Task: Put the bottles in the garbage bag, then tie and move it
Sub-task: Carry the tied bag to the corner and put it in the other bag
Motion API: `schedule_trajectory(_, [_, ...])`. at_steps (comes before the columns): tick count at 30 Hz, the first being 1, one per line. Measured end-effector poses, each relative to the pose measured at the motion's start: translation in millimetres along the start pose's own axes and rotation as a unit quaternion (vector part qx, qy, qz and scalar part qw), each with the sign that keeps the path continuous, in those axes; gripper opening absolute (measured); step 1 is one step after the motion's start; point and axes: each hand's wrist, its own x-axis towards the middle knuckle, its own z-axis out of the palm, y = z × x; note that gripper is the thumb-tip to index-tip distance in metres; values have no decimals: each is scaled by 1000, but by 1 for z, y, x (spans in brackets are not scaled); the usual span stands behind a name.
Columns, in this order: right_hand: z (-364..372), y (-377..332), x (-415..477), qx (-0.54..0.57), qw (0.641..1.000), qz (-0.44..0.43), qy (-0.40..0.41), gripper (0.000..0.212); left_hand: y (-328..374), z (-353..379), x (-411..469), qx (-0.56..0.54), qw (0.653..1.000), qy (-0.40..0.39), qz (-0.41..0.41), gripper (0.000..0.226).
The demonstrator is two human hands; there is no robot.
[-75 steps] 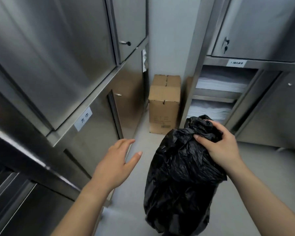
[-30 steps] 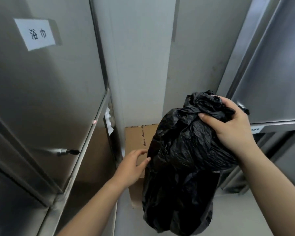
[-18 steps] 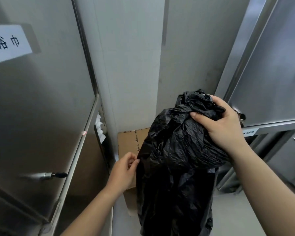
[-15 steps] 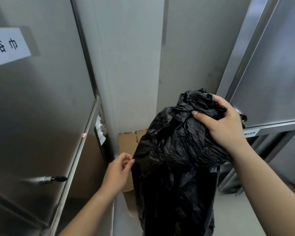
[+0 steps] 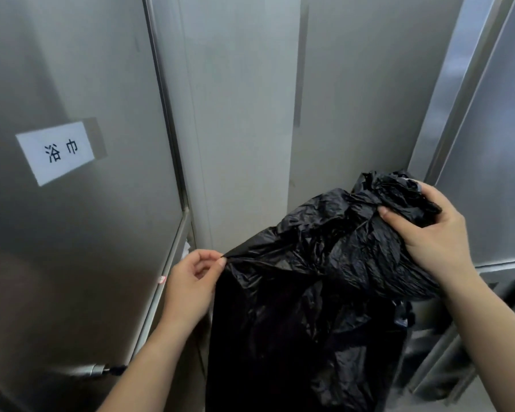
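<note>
Steel cabinet doors (image 5: pixel 72 218) hem me in. My right hand (image 5: pixel 428 233) clenches the garbage bag (image 5: pixel 309 292) top, while my left hand (image 5: pixel 191 281) pinches its near-left edge; that thin pinch might slip or tear plastic.

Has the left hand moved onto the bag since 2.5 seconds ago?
Yes. The left hand, then open and apart from the garbage bag, now pinches its left edge, beside the steel cabinet door.

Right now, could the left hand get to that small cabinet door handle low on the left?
Probably yes: the handle lies in the open beside the left forearm, but the left hand is pinching the garbage bag and must let go.
</note>
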Motion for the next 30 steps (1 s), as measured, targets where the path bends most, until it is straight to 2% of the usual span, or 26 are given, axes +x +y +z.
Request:
schedule_trajectory(11, [50,-45,57,38,994,-95,-26,42,74,-5,80,-137,989,57,21,11])
schedule_trajectory(20, [98,-56,122,57,992,-113,-21,45,142,22,154,-102,990,1,94,13])
schedule_trajectory(30, [148,-39,223,101,990,-102,-2,47,182,72,258,-80,985,33,150,15])
